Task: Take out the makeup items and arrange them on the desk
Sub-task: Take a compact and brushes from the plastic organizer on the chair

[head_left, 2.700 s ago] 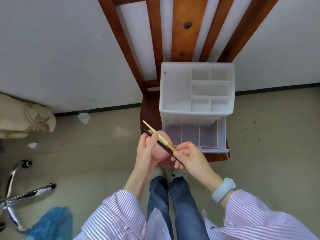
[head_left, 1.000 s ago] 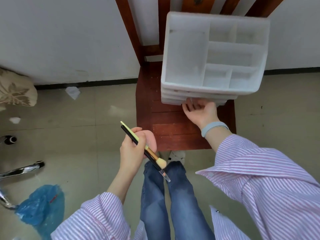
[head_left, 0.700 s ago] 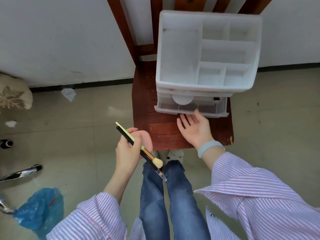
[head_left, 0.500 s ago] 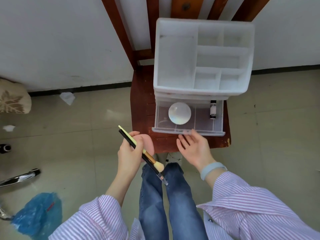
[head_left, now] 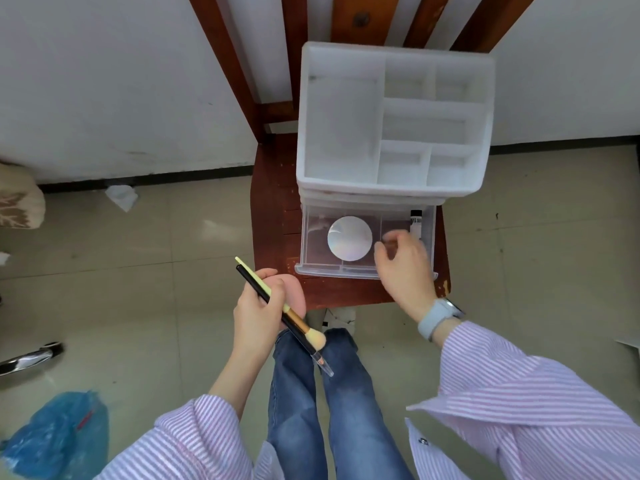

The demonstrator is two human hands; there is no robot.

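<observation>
Makeup items are partly in the left hand [head_left: 258,311]: its fingers [head_left: 273,292] curl around a thin yellow-handled brush [head_left: 298,323] with a gold metal ferrule and soft pale bristles, a slim black pencil [head_left: 254,285] with a clear plastic cap, and a smooth pink sponge [head_left: 294,296] with a rounded shape behind them. Both sticks lie slanted across the palm, tips pointing up and away from the knuckles, bristles pointing down toward the jeans [head_left: 311,403].

The right hand [head_left: 403,268] is over the open drawer [head_left: 311,268], fingers loosely curled and blurred; I cannot tell if they touch or hold something. Just beside these fingers, on the thumb side, lies a round white compact [head_left: 349,238] with a glossy lid, flat on the drawer floor. On the other side of the fingers, a small tube [head_left: 415,221] with black cap lies at the drawer's far corner. The drawer is of clear plastic with thin dividers, and it comes out from a frosted white organizer [head_left: 341,133] with rectangular compartments on top. The organizer stands on a dark red wooden chair [head_left: 273,209]. On the right wrist is a pale band [head_left: 438,315], then a striped sleeve [head_left: 519,393].
</observation>
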